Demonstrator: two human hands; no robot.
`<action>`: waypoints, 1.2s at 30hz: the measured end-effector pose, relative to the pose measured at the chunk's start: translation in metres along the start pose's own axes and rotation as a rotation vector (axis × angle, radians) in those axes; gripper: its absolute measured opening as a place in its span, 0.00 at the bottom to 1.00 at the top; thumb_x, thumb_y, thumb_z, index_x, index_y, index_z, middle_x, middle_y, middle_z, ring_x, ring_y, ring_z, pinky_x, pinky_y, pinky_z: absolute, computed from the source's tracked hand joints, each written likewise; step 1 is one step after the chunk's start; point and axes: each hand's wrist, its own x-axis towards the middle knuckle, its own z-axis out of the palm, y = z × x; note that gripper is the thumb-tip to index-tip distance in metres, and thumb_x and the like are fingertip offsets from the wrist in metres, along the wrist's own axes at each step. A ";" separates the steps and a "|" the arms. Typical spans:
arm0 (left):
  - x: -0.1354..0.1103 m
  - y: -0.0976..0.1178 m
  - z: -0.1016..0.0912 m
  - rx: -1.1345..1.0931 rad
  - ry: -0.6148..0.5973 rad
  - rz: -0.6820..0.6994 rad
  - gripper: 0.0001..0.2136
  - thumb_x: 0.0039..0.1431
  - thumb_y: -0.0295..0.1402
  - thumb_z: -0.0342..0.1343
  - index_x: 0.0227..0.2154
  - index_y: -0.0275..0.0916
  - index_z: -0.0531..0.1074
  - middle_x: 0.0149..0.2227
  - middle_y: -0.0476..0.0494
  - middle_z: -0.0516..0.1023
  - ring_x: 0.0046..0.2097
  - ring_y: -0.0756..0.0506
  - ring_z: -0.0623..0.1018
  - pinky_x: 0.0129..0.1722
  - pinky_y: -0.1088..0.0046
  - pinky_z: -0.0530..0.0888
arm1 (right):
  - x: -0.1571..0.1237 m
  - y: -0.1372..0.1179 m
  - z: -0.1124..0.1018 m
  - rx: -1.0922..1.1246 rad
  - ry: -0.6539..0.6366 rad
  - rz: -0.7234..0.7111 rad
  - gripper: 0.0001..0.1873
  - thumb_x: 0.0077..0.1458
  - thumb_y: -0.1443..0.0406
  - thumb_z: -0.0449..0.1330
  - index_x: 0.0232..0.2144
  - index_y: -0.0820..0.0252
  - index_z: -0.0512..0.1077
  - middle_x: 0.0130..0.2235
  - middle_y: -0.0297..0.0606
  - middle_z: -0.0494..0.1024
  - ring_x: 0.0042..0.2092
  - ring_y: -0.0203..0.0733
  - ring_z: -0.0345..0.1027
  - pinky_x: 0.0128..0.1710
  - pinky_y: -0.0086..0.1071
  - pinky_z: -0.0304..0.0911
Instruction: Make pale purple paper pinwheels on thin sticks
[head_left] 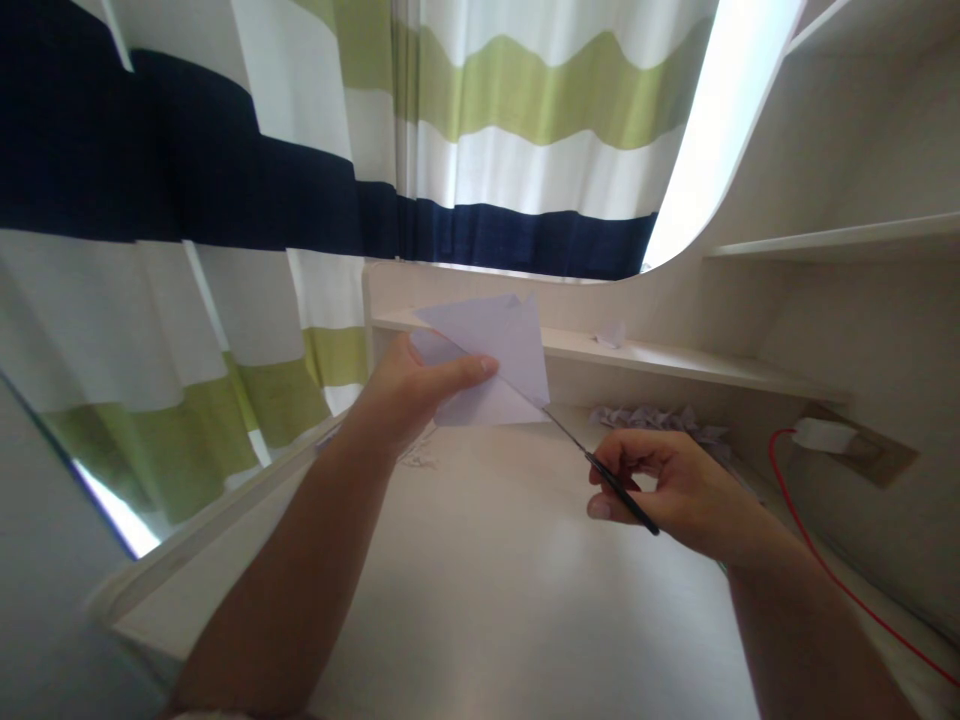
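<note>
My left hand [420, 385] holds a folded sheet of white paper [517, 350] up above the desk, its thumb pressed flat on the front and its fingers hidden behind. A diagonal line runs across the sheet from upper left to lower right, and the top edge has a small notch. My right hand [660, 485] is closed round the black handle of a pair of scissors [619, 490], seen nearly edge-on. Their thin metal blades point up and left, with the tips at the paper's lower right corner, where the diagonal line ends.
Beneath lies a white desk [480, 580]. Crumpled paper pieces [660, 425] lie at its back right, thin paper strips [421, 452] behind my left hand. A paper scrap [611, 335] rests on the low back shelf [675, 362]. At right, a white plug [825, 435] trails a red cable [806, 540].
</note>
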 end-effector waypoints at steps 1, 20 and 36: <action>0.000 0.000 0.000 -0.001 0.002 0.005 0.15 0.45 0.35 0.75 0.38 0.40 0.85 0.36 0.45 0.87 0.35 0.44 0.85 0.36 0.70 0.81 | 0.000 0.000 0.001 0.005 0.001 0.003 0.20 0.47 0.51 0.78 0.27 0.57 0.76 0.28 0.33 0.76 0.31 0.38 0.65 0.30 0.33 0.60; 0.000 0.003 -0.004 0.091 -0.011 0.007 0.16 0.45 0.39 0.76 0.39 0.41 0.85 0.40 0.43 0.88 0.40 0.41 0.85 0.41 0.66 0.81 | 0.001 0.002 0.004 0.044 0.008 0.013 0.20 0.47 0.52 0.79 0.25 0.57 0.76 0.26 0.32 0.76 0.29 0.37 0.64 0.29 0.32 0.59; -0.001 0.005 -0.004 0.117 0.009 0.007 0.16 0.45 0.38 0.75 0.38 0.42 0.85 0.38 0.44 0.87 0.38 0.41 0.85 0.39 0.67 0.81 | 0.001 -0.001 0.005 0.017 0.026 -0.005 0.23 0.47 0.50 0.78 0.23 0.58 0.75 0.24 0.31 0.72 0.27 0.35 0.61 0.26 0.31 0.56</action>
